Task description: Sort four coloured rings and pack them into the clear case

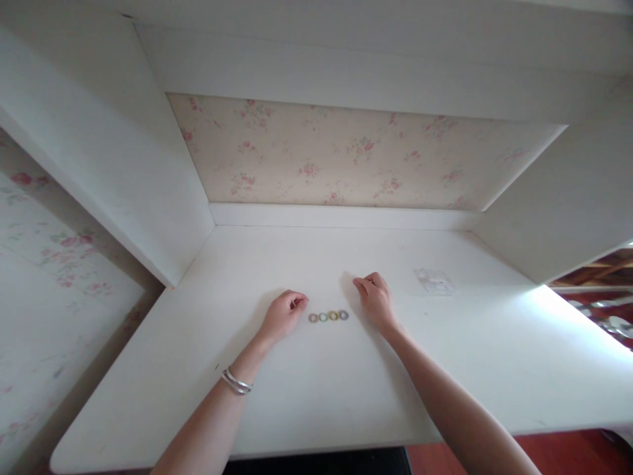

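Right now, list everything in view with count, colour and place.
Desk: one, white, centre and foreground
Small rings: four; pinkish, pale green, yellow, greyish from left; row on desk
Plastic packet: one, transparent, right side of desk
Panels: several, white, both sides and above
Floral wallpaper: two areas, pale pink-flowered, behind desk and far left
Shiny items: count unclear, silvery, far right edge
Floor: one, red, below desk
Unclear object: one, black, bottom centre
Bangle: appears doubled, silver, left wrist
Left hand: one, bare, left of rings
Right hand: one, bare, right of rings
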`<act>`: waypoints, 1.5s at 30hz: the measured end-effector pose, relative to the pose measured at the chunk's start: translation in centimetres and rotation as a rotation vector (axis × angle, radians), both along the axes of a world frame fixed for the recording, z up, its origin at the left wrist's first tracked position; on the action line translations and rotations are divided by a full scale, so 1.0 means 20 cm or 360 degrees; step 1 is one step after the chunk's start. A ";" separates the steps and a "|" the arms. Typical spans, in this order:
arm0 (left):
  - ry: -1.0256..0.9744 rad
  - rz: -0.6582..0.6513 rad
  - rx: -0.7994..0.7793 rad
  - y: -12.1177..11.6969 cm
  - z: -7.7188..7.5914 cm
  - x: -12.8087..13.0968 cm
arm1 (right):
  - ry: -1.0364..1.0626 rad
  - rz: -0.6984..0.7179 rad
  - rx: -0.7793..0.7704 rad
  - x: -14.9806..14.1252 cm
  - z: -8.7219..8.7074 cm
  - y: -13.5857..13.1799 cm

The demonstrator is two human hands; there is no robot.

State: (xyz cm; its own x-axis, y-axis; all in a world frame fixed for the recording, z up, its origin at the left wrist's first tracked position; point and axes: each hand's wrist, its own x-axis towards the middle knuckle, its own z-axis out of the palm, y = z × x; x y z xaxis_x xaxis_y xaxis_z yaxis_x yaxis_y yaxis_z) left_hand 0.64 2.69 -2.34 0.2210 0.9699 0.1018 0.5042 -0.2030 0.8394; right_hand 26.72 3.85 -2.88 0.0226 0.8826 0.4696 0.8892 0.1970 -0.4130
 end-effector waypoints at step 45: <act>0.0017 0.0018 -0.0004 -0.01 0.01 0.00 | -0.0186 -0.0391 -0.0170 0.40 0.13 -0.14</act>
